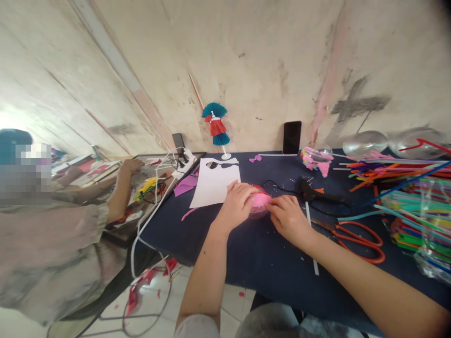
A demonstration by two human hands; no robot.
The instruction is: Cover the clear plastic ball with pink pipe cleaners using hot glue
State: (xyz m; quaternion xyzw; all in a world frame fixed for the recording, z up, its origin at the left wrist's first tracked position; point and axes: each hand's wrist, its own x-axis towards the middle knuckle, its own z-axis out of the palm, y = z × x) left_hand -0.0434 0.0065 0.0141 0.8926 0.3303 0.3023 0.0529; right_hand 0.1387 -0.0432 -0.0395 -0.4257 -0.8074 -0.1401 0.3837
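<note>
Over the dark blue tabletop (207, 239), both hands are on a rounded pink piece (260, 203). Its upper part looks covered in pink fuzzy strips, its lower edge looks like clear plastic, and a bit of red shows on top. My left hand (237, 204) wraps its fingers over the left side. On the right edge, my right hand (289, 217) pinches with thumb and fingertips; what lies between them is too small to make out. A black glue gun (313, 191) lies beyond my right hand, and orange-handled scissors (362, 240) lie to its right.
White paper (213, 188) lies behind my left hand. Several pipe cleaners (412, 211) and clear plastic domes (366, 143) fill the right side. At the wall stand a phone (292, 137) and a paper-fan figure (216, 126). A co-worker (52, 234) sits left, near white cables (151, 223).
</note>
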